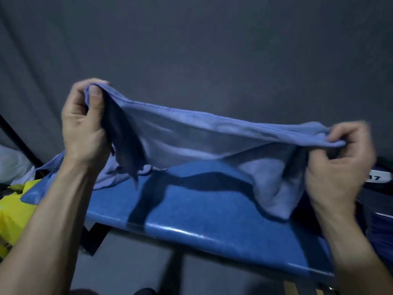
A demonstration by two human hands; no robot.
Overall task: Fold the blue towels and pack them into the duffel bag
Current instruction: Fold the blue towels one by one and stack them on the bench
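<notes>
A blue towel [202,135] hangs stretched in the air above the blue table [191,220]. My left hand [85,128] pinches its upper left corner between thumb and fingers. My right hand [344,158] grips the right corner, lower than the left. The towel's lower part sags and touches the table near the right. Another blue towel [49,167] lies on the table's far left end, partly behind my left forearm. A dark bag [380,188] with a white label shows at the right edge, mostly hidden.
A yellow bag [14,209] sits beside the table at the left, with a pale bundle [12,162] behind it. A dark grey curtain [212,50] fills the background. A black frame bar [17,137] slants at the left. The table's near edge runs diagonally.
</notes>
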